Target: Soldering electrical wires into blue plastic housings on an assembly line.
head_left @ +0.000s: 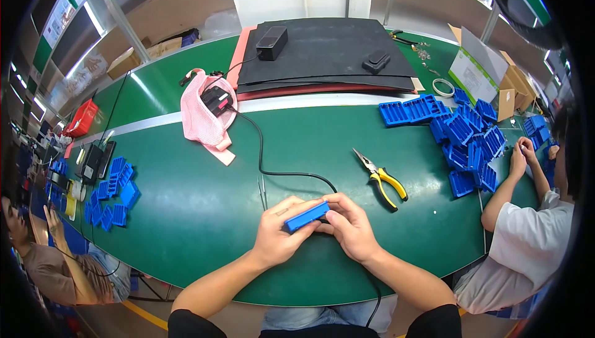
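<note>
Between my two hands, above the near middle of the green table [204,214], is a blue plastic compartment tray [308,216], tilted so that one long side shows. My left hand [277,232] is closed round its left end. On the right end, the thumb and fingers of my right hand [353,229] press against it. Metal tweezers [263,190] lie just beyond my left hand. To the right rest long-nose pliers [385,180] with yellow and black handles, jaws pointing away. A black cable [263,166] runs across the table toward my hands.
Blue trays [462,136] are heaped at the right, and more trays [113,192] lie at the left. A pink cloth pouch [201,115] sits by the black sheets [328,53]. One person [527,239] sits at the right, another [62,257] at the left.
</note>
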Motion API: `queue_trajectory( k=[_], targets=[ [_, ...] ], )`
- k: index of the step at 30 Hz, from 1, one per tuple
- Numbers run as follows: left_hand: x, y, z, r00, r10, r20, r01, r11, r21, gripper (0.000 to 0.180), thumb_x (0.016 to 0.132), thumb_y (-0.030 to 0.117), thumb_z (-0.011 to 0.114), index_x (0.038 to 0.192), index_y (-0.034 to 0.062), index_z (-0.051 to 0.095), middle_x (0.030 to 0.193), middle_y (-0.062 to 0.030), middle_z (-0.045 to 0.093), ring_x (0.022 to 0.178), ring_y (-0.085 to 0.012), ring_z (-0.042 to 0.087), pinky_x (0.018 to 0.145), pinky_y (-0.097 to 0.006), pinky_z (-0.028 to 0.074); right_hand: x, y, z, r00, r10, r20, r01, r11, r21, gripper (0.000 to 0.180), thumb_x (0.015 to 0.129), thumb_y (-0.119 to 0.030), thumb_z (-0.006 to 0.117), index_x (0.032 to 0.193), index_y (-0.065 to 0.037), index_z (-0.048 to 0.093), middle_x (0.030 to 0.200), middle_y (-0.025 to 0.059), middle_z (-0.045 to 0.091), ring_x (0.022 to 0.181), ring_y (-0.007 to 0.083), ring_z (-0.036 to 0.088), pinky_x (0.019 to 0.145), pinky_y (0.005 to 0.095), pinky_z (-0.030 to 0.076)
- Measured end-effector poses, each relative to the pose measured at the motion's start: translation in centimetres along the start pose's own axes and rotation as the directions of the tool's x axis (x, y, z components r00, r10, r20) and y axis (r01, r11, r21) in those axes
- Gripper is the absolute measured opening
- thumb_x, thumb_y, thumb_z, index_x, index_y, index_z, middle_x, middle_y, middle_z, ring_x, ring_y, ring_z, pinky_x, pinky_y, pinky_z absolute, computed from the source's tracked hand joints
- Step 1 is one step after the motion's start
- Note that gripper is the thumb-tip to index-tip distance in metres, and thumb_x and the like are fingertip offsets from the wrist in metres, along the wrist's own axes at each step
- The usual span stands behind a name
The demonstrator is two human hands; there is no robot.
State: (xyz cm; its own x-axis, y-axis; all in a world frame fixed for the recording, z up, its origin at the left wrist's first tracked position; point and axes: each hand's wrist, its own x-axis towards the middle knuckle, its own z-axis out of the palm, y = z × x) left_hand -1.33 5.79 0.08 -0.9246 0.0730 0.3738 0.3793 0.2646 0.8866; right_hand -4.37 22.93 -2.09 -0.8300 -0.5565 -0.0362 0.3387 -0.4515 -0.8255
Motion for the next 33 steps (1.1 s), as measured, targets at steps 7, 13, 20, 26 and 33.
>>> queue_trajectory(
  k=[7, 13, 20, 26, 33],
  targets=[
    [-0.1, 0.0, 0.2, 1.000, -0.007, 0.001, 0.007, 1.000, 0.001, 0.037, 0.076, -0.003, 0.073, 0.112, 0.0011, 0.069, 0.090, -0.0100, 0.066, 0.079, -0.0181, 0.063, 0.070, -0.028, 0.049, -0.1, 0.4, -0.1, 1.000, 0.007, -0.007, -0.007, 1.000, 0.029, 0.025, 0.098, -0.006, 0.050, 0.122, 0.001, 0.051, 0.118, 0.0110, 0.055, 0.110, 0.0182, 0.057, 0.098, 0.0358, 0.050],
    [-0.1, -0.2, 0.2, 1.000, 0.014, -0.010, -0.014, 1.000, 0.000, 0.036, 0.075, -0.003, 0.074, 0.110, 0.0010, 0.069, 0.089, -0.0100, 0.066, 0.078, -0.0184, 0.063, 0.069, -0.029, 0.050, -0.2, 1.0, -0.2, 0.999, 0.027, -0.040, -0.027, 1.000, 0.006, 0.025, 0.097, -0.008, 0.050, 0.120, -0.002, 0.052, 0.126, 0.0131, 0.054, 0.117, 0.0224, 0.053, 0.100, 0.0415, 0.046],
    [-0.2, -0.2, 0.3, 0.999, 0.048, 0.005, -0.048, 0.999, -0.004, 0.035, 0.076, -0.003, 0.073, 0.110, 0.0020, 0.070, 0.091, -0.0099, 0.067, 0.079, -0.0191, 0.063, 0.069, -0.029, 0.050, -0.3, 1.7, -0.1, 0.994, -0.106, -0.033, 0.106, 0.994, 0.015, 0.027, 0.095, -0.010, 0.054, 0.120, 0.001, 0.054, 0.119, 0.0081, 0.057, 0.106, 0.0141, 0.057, 0.092, 0.0293, 0.048],
    [0.0, -0.2, 0.4, 0.977, 0.213, -0.011, -0.211, 0.972, 0.101, 0.041, 0.069, -0.006, 0.074, 0.109, 0.0024, 0.070, 0.088, -0.0082, 0.066, 0.074, -0.0206, 0.063, 0.066, -0.030, 0.050, -0.4, 1.4, 0.4, 0.991, -0.134, -0.002, 0.134, 0.987, 0.086, 0.027, 0.091, -0.006, 0.052, 0.116, 0.002, 0.055, 0.123, 0.0124, 0.055, 0.107, 0.0174, 0.055, 0.092, 0.0317, 0.046],
    [0.0, -0.4, 0.6, 0.939, 0.345, -0.006, -0.338, 0.923, 0.184, 0.046, 0.065, -0.005, 0.072, 0.110, 0.0053, 0.070, 0.086, -0.0070, 0.066, 0.070, -0.0225, 0.060, 0.064, -0.031, 0.047, -0.4, 1.5, 0.7, 0.992, -0.123, 0.001, 0.119, 0.969, 0.218, 0.027, 0.085, -0.003, 0.050, 0.110, 0.003, 0.058, 0.123, 0.0164, 0.055, 0.107, 0.0207, 0.055, 0.092, 0.0353, 0.044]
  ],
)
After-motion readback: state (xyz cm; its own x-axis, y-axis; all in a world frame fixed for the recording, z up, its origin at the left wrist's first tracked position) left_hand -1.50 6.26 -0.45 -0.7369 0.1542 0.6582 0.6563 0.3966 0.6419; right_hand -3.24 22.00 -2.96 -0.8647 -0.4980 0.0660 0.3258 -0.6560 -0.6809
